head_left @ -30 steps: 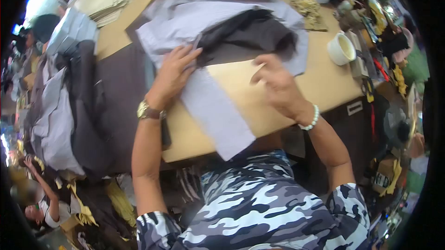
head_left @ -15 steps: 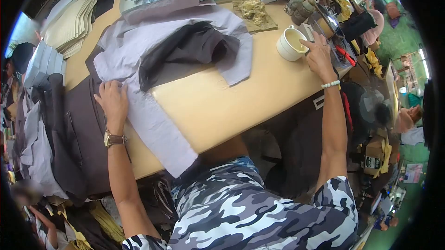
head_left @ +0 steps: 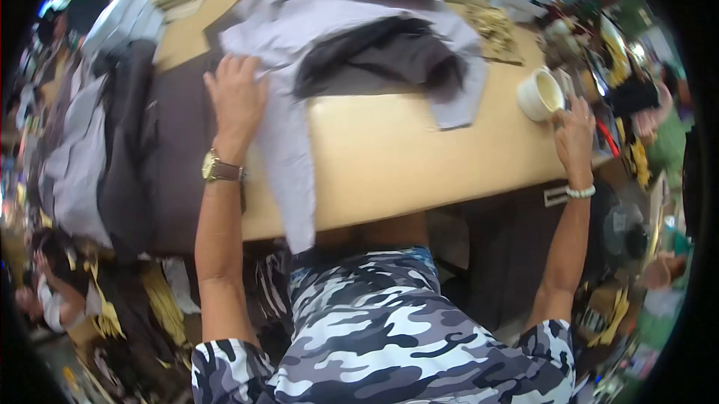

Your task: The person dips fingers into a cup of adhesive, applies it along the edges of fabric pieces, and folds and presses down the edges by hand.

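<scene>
Well left of the white cup (head_left: pixel 536 98), grey fabric (head_left: pixel 288 161) is pressed by the open left hand (head_left: pixel 238 104); the right hand (head_left: pixel 575 131) is held by its rim, grip kinda too blurry to tell.

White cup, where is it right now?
In the head view, the white cup stands on the table's right side, at the right hand's fingers, below the yellowish scraps.

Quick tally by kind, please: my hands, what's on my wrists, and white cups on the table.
Hands: 2 (left hand, right hand)
Wristwatch: 1
Beaded bracelet: 1
White cup: 1
Total: 5
</scene>
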Available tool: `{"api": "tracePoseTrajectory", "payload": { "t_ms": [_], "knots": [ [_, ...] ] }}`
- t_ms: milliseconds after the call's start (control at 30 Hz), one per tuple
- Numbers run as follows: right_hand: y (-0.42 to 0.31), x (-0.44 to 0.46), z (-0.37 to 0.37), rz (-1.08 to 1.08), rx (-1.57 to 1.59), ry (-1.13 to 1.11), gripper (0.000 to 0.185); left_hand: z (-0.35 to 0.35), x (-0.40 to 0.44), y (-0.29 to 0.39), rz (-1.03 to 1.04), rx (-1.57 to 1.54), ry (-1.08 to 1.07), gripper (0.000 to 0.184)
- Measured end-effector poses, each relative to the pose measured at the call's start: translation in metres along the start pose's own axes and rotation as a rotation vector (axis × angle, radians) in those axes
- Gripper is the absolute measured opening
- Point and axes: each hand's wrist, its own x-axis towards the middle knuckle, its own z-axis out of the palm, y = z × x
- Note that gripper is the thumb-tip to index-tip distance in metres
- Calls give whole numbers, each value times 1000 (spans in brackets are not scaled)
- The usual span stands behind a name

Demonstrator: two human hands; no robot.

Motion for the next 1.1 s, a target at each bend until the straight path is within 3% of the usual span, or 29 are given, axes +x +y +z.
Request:
{"api": "tracePoseTrajectory", "payload": {
  "t_ms": [67, 167, 300, 367, 467, 567, 867, 1100],
  "knots": [
    [-16, 6, -1, -105, 158, 15, 25, -17, -16, -3, 58, -190, -34, 33],
    [-107, 14, -36, -172, 711, 59, 33, -37, -40, 6, 82, -444, -207, 44],
    [-213, 21, -29, -490, 1289, -269, 37, -47, -67, 25, 200, -414, -320, 67],
    [-249, 28, -12, -538, 1377, -381, 37, -44, -75, 29, 138, -391, -432, 89],
    [-282, 37, 20, -539, 1452, -441, 37, -42, -80, 28, 62, -362, -613, 118],
    [-299, 44, 33, -651, 1241, -254, 37, -49, -76, 27, 82, -348, -605, 117],
    [-310, 41, 39, -660, 1122, -159, 33, -44, -74, 14, 156, -295, -612, 120],
    [-280, 0, 6, -895, 1113, -288, 32, -49, -74, 10, 158, -324, -627, 122]
  ]
}}
